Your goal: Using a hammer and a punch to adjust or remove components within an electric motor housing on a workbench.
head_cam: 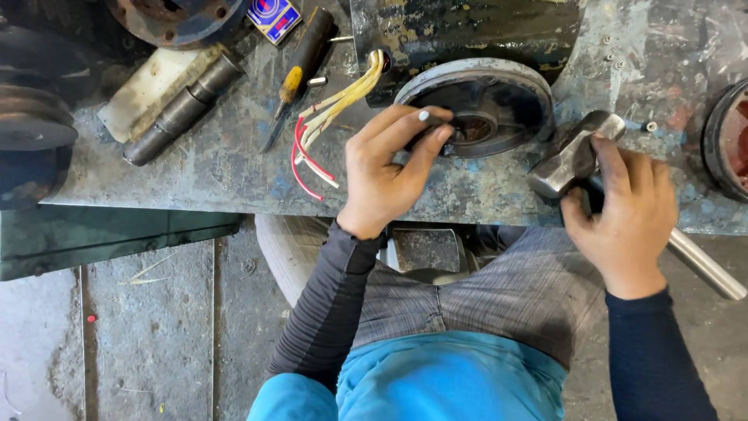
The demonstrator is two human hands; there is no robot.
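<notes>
End cover [499, 86]: we see it leaning near the workbench [195, 164] front edge, just beyond our left hand [386, 175].
Left hand: fingertips pinch the cover's rim.
Right hand [627, 214]: clenched round the hammer [573, 156], head just right of the cover, handle running back-right off the edge.

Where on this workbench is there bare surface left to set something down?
One free patch lies between the metal cylinder and the wire bundle, toward the bench's front edge. Another sits at the top right, between the round end cover and the rotor part. The top left is crowded; the left hand and right hand, holding the hammer, fill the middle.
</notes>
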